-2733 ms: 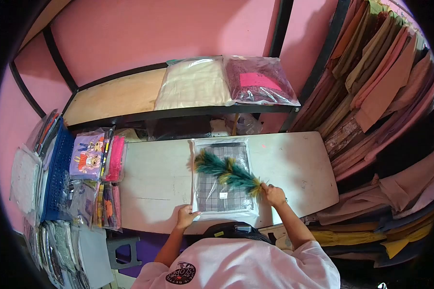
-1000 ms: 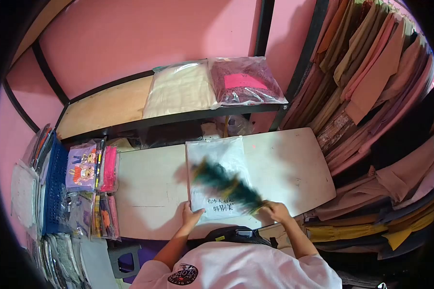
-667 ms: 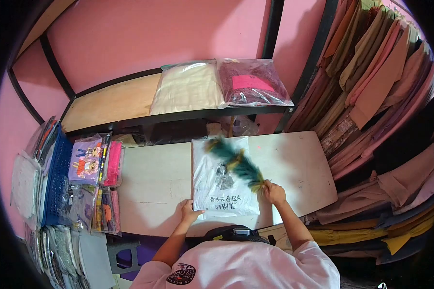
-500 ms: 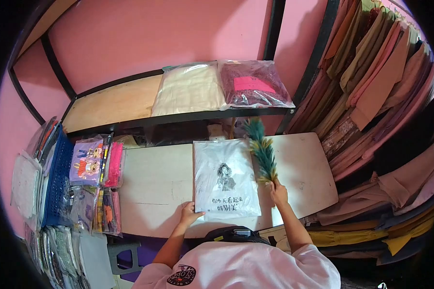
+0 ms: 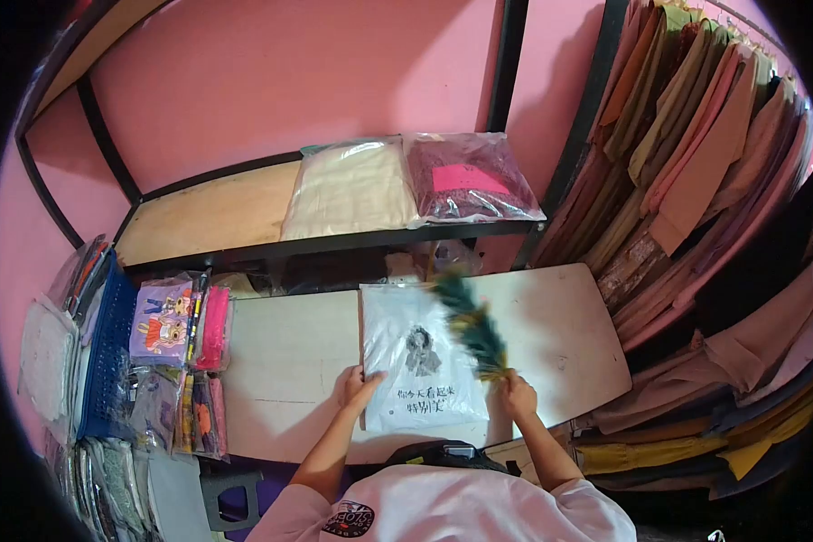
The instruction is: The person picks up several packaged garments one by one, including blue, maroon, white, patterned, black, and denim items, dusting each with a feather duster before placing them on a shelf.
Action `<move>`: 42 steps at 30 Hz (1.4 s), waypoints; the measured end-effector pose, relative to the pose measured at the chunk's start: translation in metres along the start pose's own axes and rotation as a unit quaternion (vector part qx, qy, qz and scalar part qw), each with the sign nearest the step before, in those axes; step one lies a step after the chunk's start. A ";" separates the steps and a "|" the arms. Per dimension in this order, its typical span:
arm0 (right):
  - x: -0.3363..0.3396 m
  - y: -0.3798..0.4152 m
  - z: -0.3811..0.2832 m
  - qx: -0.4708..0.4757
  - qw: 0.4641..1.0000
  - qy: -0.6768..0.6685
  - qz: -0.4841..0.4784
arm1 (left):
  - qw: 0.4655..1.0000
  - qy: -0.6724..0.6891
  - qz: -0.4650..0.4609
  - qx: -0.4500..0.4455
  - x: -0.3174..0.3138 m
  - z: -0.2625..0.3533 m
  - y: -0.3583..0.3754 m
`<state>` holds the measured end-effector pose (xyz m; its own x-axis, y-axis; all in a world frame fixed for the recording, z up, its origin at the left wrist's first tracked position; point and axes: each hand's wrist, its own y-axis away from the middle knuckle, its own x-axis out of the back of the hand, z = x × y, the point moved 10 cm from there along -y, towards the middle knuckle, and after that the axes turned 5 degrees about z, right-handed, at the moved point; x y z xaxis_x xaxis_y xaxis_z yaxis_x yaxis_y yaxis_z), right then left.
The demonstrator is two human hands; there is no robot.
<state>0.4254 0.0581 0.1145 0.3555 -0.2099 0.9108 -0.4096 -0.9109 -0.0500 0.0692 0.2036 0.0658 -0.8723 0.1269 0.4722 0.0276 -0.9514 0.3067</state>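
A white packaged shirt [image 5: 419, 406] in clear plastic lies flat on the white table, with a dark portrait print and Chinese lettering on its front. My left hand [image 5: 359, 387] is at its left edge, thumb over the top and fingers closed around the border. In my right hand [image 5: 518, 395], beside the package's right edge, is the handle end of a feather duster [image 5: 471, 327]. The duster's green and yellow feathers lean up and to the left, overlapping the package's upper right part. They look slightly blurred.
Behind the table [image 5: 289, 348], a shelf [image 5: 212, 212] carries a cream package [image 5: 352, 185] and a maroon package [image 5: 470, 176]. To the left stand a blue basket [image 5: 104, 352] and several bagged garments [image 5: 164, 325]. Hanging clothes [image 5: 686, 163] line the right side.
The duster has swung left from beside the package to over its upper right part. My left hand has slid farther up the package's left edge. The whole view has shifted slightly.
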 end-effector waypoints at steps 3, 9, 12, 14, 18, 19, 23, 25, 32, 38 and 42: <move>0.020 0.008 0.052 -0.128 0.988 -0.023 0.089 | 0.989 -0.021 0.067 -0.129 -0.001 0.018 -0.002; 0.039 0.015 0.063 -0.192 0.973 0.087 0.094 | 0.990 0.113 -0.075 -0.038 -0.017 0.009 0.014; 0.060 0.007 -0.023 0.067 0.955 0.119 0.262 | 0.987 0.139 -0.062 -0.042 -0.018 0.008 0.017; -0.005 -0.014 -0.018 0.057 0.978 -0.123 0.161 | 0.988 0.134 -0.023 -0.073 -0.017 0.001 0.010; -0.071 -0.041 -0.038 -0.102 0.945 -0.311 0.020 | 0.973 0.208 -0.066 -0.074 -0.027 0.014 0.003; -0.077 -0.050 -0.037 -0.096 0.944 -0.315 0.021 | 0.970 0.225 -0.078 -0.055 -0.026 0.019 0.006; -0.077 -0.050 -0.092 -0.188 0.747 -0.604 -0.203 | 0.966 0.232 -0.101 -0.049 0.005 0.075 0.030; -0.054 -0.055 -0.110 -0.124 0.782 -0.578 -0.197 | 0.968 0.222 -0.096 -0.064 0.025 0.097 0.042; 0.028 -0.052 -0.190 -0.044 0.735 -0.645 -0.204 | 0.952 0.238 -0.093 -0.168 0.099 0.174 0.069; 0.103 -0.105 -0.261 0.060 0.745 -0.653 -0.125 | 0.940 0.213 -0.064 -0.257 0.163 0.253 0.042; 0.126 -0.161 -0.295 0.123 0.751 -0.646 -0.067 | 0.924 0.199 -0.057 -0.322 0.182 0.294 -0.004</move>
<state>0.2884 0.2829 0.3580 0.9628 -0.1349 -0.2343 -0.1862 -0.9591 -0.2131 0.0533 0.3128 0.3933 -0.9656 0.2452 0.0867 -0.2598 -0.9240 -0.2804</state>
